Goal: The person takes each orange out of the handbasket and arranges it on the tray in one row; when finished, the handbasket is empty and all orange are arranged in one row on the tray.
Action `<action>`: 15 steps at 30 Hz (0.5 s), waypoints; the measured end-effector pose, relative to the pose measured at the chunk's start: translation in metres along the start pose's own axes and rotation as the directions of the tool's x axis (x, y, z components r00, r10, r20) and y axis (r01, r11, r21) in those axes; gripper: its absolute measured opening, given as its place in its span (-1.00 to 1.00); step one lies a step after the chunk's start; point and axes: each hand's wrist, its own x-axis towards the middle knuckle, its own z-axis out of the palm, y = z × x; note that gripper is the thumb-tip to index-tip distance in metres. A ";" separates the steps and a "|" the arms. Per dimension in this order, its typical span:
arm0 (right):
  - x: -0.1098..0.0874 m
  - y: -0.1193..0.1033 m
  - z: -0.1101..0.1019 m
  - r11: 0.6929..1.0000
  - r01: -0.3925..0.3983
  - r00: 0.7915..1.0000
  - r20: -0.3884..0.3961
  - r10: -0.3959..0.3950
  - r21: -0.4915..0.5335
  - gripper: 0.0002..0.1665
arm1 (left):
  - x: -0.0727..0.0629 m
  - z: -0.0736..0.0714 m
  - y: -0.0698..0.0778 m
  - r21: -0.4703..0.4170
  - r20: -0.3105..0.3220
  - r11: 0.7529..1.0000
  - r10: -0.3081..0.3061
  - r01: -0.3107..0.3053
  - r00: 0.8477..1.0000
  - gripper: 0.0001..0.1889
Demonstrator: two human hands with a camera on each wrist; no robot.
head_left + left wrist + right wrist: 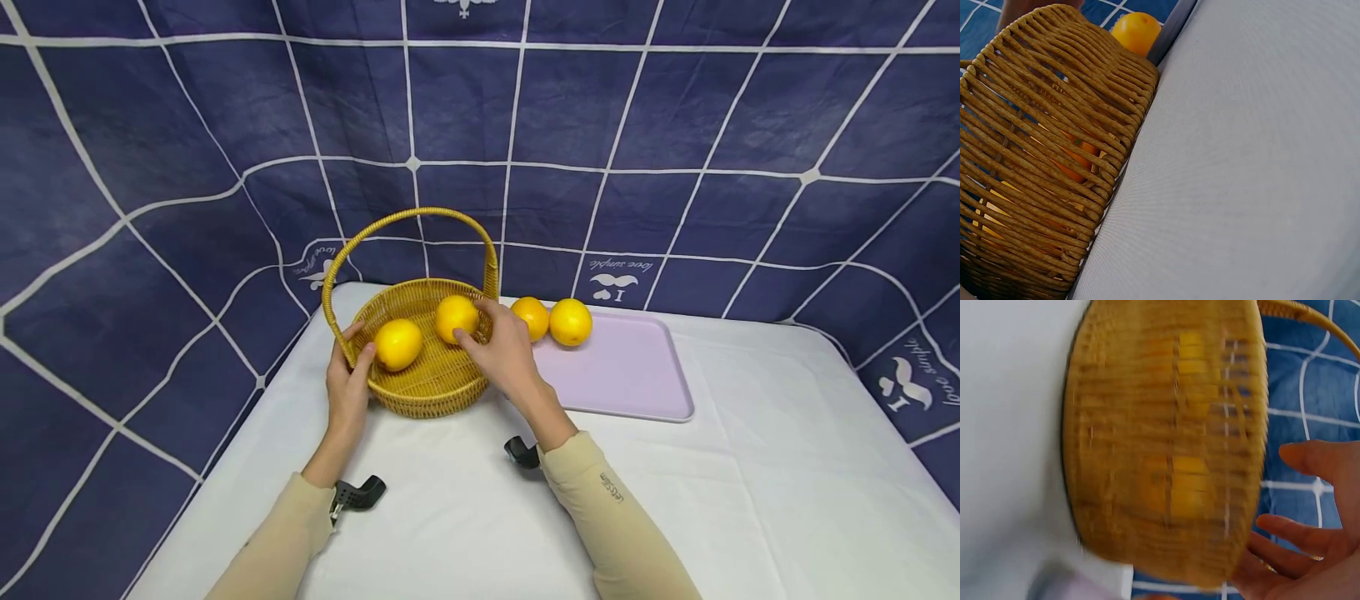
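A woven basket (431, 406) with a tall arched handle stands on the table, two oranges inside it. One orange (398, 344) lies at the basket's left, beside the thumb of my left hand (348, 387), which grips the left rim near the handle's foot. My right hand (504, 346) reaches over the right rim, fingertips close at the second orange (456, 318). In the right wrist view its thumb and fingers are spread, with a gap between them. Through the weave (1166, 425) both oranges show blurred.
A pale purple tray (615, 367) lies right of the basket, with two more oranges (571, 322) at its back left. White cloth (450, 517) covers the table. Dark blue checked curtain (570, 125) hangs behind and along the sides, close behind the basket.
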 end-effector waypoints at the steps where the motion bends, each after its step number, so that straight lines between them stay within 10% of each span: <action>1: 0.000 -0.002 0.005 1.000 0.004 1.000 0.014 -0.004 -0.002 -0.33 | 0.000 0.000 0.000 0.001 -0.002 1.000 -0.001 0.001 1.000 -0.48; 15: 0.020 -0.043 0.058 0.998 0.044 0.971 0.238 -0.030 -0.052 -0.16 | 0.000 0.000 -0.001 0.017 0.000 1.000 -0.007 0.007 1.000 -0.48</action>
